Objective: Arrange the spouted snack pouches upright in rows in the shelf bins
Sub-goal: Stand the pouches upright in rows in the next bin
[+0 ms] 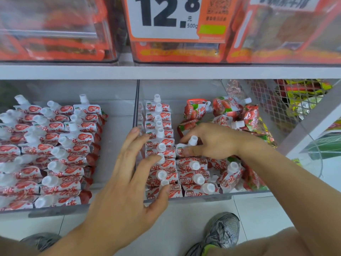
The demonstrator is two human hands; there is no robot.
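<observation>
Two clear shelf bins hold red-and-white spouted pouches with white caps. The left bin [118,111] is packed with upright rows [55,145]. In the right bin [184,198] a tidy upright row [160,124] runs along its left wall, a shorter second row [193,172] stands beside it, and loose pouches [227,109] lie jumbled at the back right. My left hand [132,174] rests with spread straight fingers against the left row. My right hand [214,141] pinches one pouch [181,149] at the far end of the second row.
A shelf edge [166,72] runs above the bins, with orange-packed boxes and a large price sign [166,17] on top. A wire mesh panel [273,100] and yellow packets stand to the right. My grey shoes [221,235] are on the tiled floor below.
</observation>
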